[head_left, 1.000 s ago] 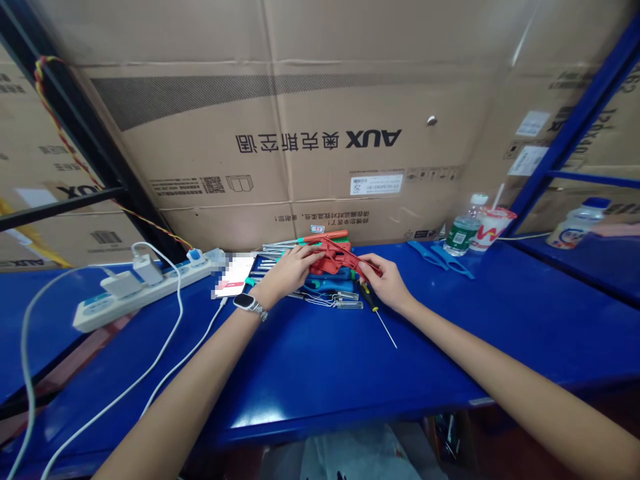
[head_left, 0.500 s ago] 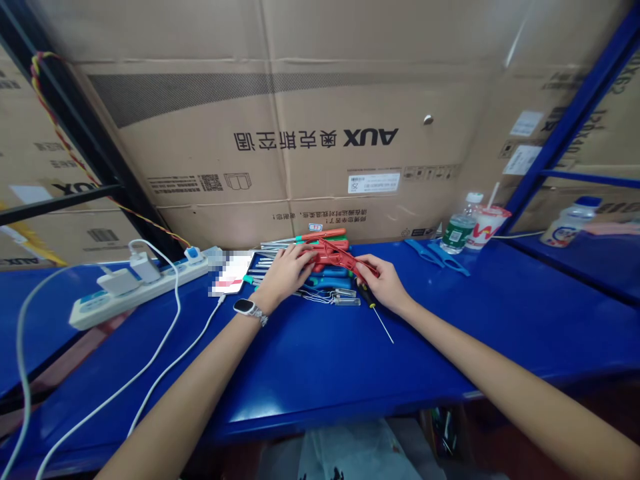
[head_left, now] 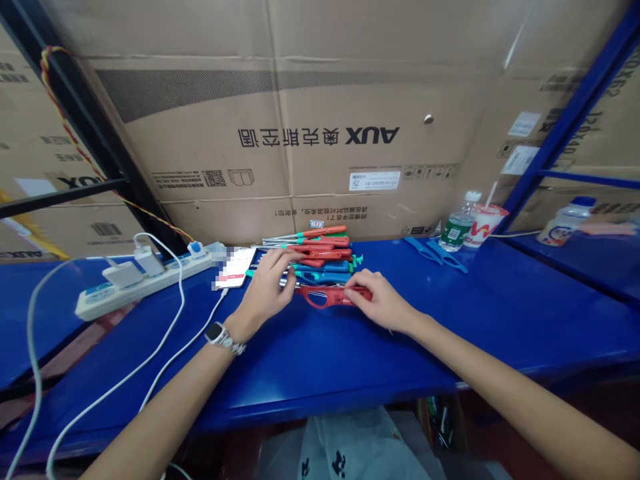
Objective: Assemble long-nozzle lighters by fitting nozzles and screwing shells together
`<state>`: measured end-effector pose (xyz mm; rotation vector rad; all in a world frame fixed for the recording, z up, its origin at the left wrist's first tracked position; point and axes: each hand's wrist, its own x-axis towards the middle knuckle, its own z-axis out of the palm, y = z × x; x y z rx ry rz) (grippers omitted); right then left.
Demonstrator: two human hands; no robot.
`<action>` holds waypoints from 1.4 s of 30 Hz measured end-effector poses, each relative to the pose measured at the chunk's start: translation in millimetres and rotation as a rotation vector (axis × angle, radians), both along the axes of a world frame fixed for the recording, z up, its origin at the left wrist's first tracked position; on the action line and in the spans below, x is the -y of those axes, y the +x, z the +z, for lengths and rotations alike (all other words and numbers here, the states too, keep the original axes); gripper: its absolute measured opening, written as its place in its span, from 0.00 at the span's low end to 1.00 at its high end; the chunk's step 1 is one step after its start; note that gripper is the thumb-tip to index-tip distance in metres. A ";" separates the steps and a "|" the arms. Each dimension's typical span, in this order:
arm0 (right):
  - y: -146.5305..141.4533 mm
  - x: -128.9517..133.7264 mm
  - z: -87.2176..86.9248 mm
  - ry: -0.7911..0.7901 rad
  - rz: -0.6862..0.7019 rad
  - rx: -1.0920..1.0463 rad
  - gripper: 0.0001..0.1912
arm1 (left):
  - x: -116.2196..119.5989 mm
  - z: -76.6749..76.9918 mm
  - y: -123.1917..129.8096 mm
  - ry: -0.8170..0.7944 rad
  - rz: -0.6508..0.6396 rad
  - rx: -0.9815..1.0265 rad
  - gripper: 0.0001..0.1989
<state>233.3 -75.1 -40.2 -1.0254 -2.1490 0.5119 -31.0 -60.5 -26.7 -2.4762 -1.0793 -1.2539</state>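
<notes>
Close to the front of the lighter pile, my right hand (head_left: 377, 300) pinches the handle end of a red stick lighter (head_left: 325, 297), whose trigger loop faces me. My left hand (head_left: 270, 283) reaches over the pile from the left, thumb and fingers apart, fingertips by the handle of another red lighter (head_left: 325, 255). Behind and beneath lie several more stick lighters side by side, among them a blue lighter (head_left: 320, 277) and an orange-red lighter (head_left: 325, 231) at the back. Their metal stems point left, partly covered by my left hand.
A phone (head_left: 235, 268) on a cable lies left of the pile, beside a white power strip (head_left: 150, 285) with plugs. To the right are flat blue plastic pieces (head_left: 435, 255), a water bottle (head_left: 457, 223) and a paper cup (head_left: 485, 225). A large carton (head_left: 320, 100) stands behind.
My right hand has brought the red lighter down from the pile towards me. My left hand has drawn back left and its fingers have come off that lighter. The screwdriver under my right hand is now mostly hidden.
</notes>
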 end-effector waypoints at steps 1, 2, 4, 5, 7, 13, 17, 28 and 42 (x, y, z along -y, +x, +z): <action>-3.1 6.3 0.3 0.043 0.020 0.117 0.09 | 11.5 0.3 -2.0 -0.017 -0.044 -0.022 0.16; -6.2 11.2 0.3 0.077 0.034 0.218 0.10 | 21.4 -0.6 -4.2 -0.042 -0.085 -0.072 0.15; -11.4 16.3 -0.6 0.113 0.040 0.341 0.09 | 33.8 -5.7 -9.4 -0.095 -0.088 -0.166 0.12; -13.2 16.5 -1.0 0.119 0.032 0.370 0.09 | 35.8 -9.1 -12.5 -0.123 -0.070 -0.201 0.11; -14.4 13.6 -1.0 0.125 0.002 0.377 0.05 | 31.8 -15.8 -19.7 -0.170 -0.011 -0.239 0.11; -6.5 -4.2 5.4 0.178 -0.093 0.419 0.04 | -1.6 -19.0 -30.6 -0.237 0.127 -0.461 0.07; -3.7 -16.9 8.6 0.113 -0.094 0.521 0.03 | -13.6 -12.2 -20.6 -0.259 0.166 -0.579 0.07; 1.9 -27.0 2.2 0.110 -0.028 0.295 0.05 | -5.8 -1.6 -12.8 -0.217 0.021 -0.411 0.04; -2.4 -24.4 -6.4 0.066 -0.080 0.068 0.06 | 15.8 1.4 -7.1 -0.095 0.148 -0.331 0.14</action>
